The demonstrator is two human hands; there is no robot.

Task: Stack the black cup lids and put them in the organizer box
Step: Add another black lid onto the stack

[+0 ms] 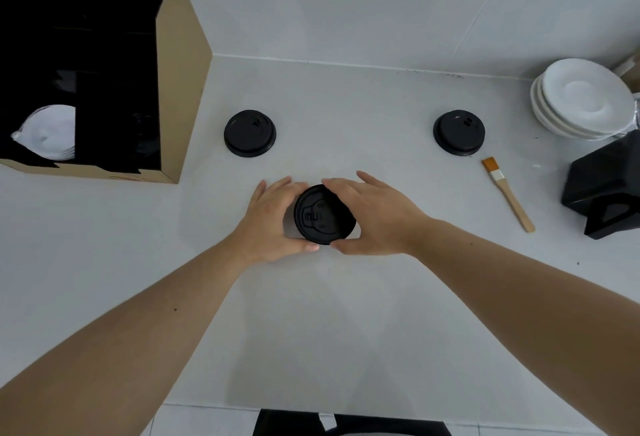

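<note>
Black lids [323, 214] sit clasped between left hand [273, 221] and right hand [377, 214] at centre; two lids [249, 133] [459, 132] above remain unstacked, organizer box [183, 65] upper left awaits.

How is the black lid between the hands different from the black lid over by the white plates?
The held lid sits near, clasped by the left hand and right hand; the far-right lid lies untouched beside the plates. The held one looks bigger, being closer. Both are round and black.
</note>
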